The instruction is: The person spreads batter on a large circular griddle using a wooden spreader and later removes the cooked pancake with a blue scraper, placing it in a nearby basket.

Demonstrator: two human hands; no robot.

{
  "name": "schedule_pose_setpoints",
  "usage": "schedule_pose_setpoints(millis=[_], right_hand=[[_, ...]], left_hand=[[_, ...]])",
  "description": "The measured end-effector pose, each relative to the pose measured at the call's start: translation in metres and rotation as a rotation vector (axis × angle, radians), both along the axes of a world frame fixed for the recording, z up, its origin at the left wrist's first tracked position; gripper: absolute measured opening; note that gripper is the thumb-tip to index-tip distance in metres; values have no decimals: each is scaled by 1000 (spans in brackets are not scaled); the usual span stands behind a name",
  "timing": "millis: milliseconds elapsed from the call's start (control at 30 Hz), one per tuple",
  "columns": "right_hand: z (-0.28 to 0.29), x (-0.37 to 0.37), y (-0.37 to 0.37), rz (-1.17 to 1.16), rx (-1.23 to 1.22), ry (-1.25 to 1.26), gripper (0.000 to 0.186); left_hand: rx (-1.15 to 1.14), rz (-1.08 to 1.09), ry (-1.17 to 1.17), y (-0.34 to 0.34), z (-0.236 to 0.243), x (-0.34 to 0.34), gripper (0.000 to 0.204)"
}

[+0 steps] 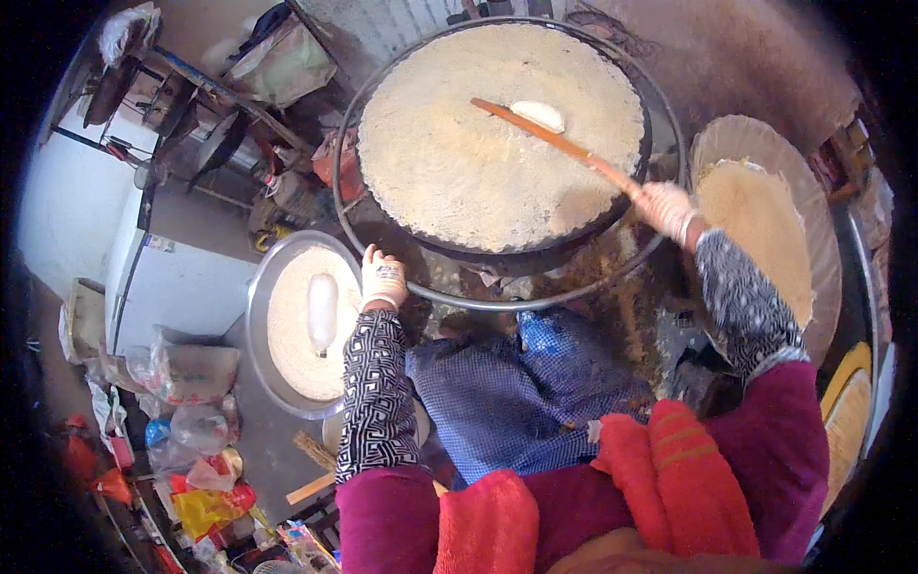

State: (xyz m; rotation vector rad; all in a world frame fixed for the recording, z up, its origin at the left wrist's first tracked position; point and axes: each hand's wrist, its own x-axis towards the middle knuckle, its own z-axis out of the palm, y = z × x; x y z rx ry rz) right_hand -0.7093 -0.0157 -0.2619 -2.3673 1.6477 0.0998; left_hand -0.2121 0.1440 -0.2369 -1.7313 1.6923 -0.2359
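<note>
A pale layer of batter [449, 143] covers a large round griddle [497, 256] with a dark edge. My right hand [666, 209], in a white glove, is closed round one end of a long wooden spatula [574, 158]. The spatula reaches over the batter toward the middle, with a white oval lump [537, 117] right beside it. A metal ring [488, 305] runs round the griddle, apart from its edge. My left hand [383, 277], also gloved, is closed at the ring's near left side. Beside that hand stands a metal basin [263, 364] of pale batter with a whitish, elongated scoop [323, 311] in it.
A round tray lined with clear sheeting [722, 143] holds a tan flatbread [755, 225] at my right. Shelves [182, 91] with pans stand at the far left. Plastic bags [196, 426] and packets clutter the left floor. A blue checked apron [521, 392] covers my lap.
</note>
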Motion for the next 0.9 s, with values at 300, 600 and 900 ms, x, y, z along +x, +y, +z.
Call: schedule_pose_setpoints(millis=[300,600,900], right_hand=[[32,44,182,-497,569,-1497,50],[18,70,176,-535,842,-1664,47],[20,102,153,-560,874,-1627,42]], left_hand=[[-5,-46,-5,-11,-4,28,23],[-67,3,116,30,-17,-68,20],[-380,-351,916,105,-15,-275,63]])
